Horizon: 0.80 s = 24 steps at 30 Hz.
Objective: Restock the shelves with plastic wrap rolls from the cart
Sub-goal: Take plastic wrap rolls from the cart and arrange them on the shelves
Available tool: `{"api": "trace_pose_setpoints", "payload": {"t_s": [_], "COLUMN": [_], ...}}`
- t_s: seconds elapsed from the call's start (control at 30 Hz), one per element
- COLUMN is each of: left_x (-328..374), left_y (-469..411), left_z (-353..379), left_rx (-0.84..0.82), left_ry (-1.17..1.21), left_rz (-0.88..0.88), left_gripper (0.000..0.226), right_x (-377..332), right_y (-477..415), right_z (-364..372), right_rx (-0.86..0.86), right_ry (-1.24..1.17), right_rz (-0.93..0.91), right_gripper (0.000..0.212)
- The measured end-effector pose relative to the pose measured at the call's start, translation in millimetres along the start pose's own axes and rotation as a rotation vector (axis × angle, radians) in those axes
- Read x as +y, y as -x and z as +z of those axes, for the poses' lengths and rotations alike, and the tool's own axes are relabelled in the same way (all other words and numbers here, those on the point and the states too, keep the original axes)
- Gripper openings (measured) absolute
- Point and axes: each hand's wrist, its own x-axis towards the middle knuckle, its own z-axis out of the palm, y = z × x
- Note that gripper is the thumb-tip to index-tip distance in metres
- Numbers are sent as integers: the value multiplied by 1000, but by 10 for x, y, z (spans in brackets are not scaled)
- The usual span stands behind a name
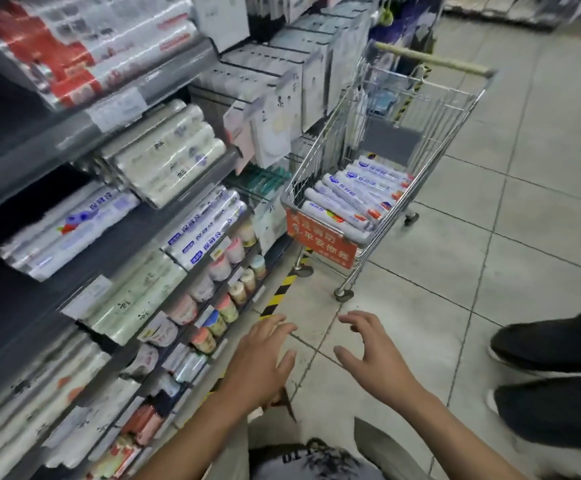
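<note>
A metal shopping cart [431, 133] stands on the tiled floor right of the shelving, with several white plastic wrap rolls [358, 195] lying side by side in its basket. Matching rolls with blue labels [209, 226] lie on the middle shelf, and another stack [64, 230] sits further left on the same shelf. My left hand [261, 362] and my right hand [372, 355] hover empty above the floor in front of the cart, fingers spread and loosely bent. Neither hand touches anything.
Grey shelves [115, 112] at left hold other wrapped rolls, hanging packets and small jars on the lower rack. Yellow-black tape [278, 296] runs along the shelf base. Another person's dark shoes [555, 348] stand at the right. An orange sign [320, 244] hangs on the cart's front.
</note>
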Motion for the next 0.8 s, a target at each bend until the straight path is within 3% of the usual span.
{"api": "trace_pose_setpoints", "payload": {"t_s": [0.47,0.7,0.8], "left_x": [337,451,433], "left_y": [-3033,-4081,-4465], "left_z": [-275,-248,-133], "left_rx": [-134,-181,-183], "left_ry": [-1,13,15], "left_rz": [249,218,152], "left_gripper": [55,64,57], "right_x": [636,832,1048], "right_y": [-2003,-3184,-3798], "right_z": [-1305,-1876,-2064], "right_rx": [162,138,82], "right_ry": [15,29,29], "right_rz": [163,163,176], "right_gripper": [49,51,45]}}
